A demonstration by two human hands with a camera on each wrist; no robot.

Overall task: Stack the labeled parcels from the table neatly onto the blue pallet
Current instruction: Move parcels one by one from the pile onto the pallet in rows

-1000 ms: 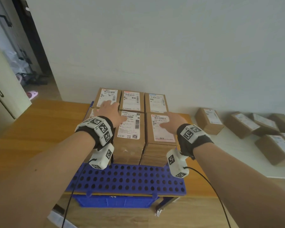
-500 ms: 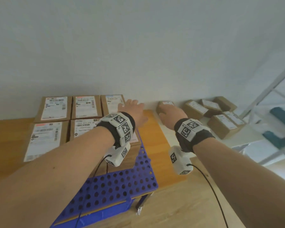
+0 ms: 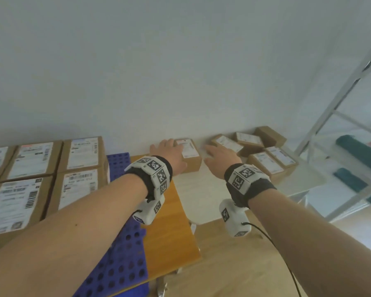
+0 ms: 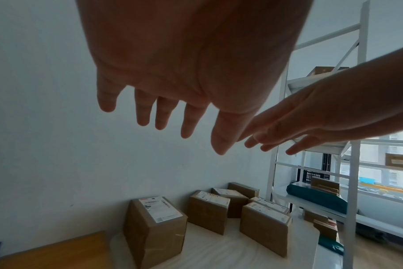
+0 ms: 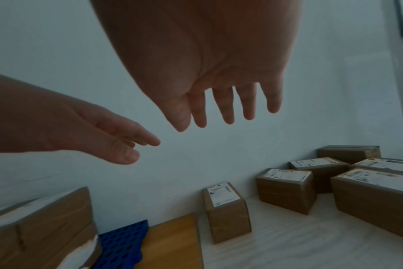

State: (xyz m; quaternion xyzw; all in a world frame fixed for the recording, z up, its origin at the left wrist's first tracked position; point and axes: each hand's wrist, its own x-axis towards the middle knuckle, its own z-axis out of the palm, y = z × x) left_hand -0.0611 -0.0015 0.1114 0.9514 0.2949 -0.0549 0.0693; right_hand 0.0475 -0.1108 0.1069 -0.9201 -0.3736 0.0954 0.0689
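Above the white surface (image 3: 201, 202), left grip (image 3: 169, 156) and right grip (image 3: 220, 158) both hover with fingers straight and spread, holding nothing. Nearest parcel (image 3: 189, 155) stands under the left grip; wrist views show clear air between them. More parcels (image 3: 266, 159) cluster to the right. Stacked parcels (image 3: 77, 168) sit on the pallet (image 3: 118, 264), left.

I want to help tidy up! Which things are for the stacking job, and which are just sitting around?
For the job:
- brown cardboard parcels with white labels on the white table
- nearest lone parcel
- blue perforated plastic pallet
- parcels already stacked

Just there:
- white metal shelf rack
- teal packages
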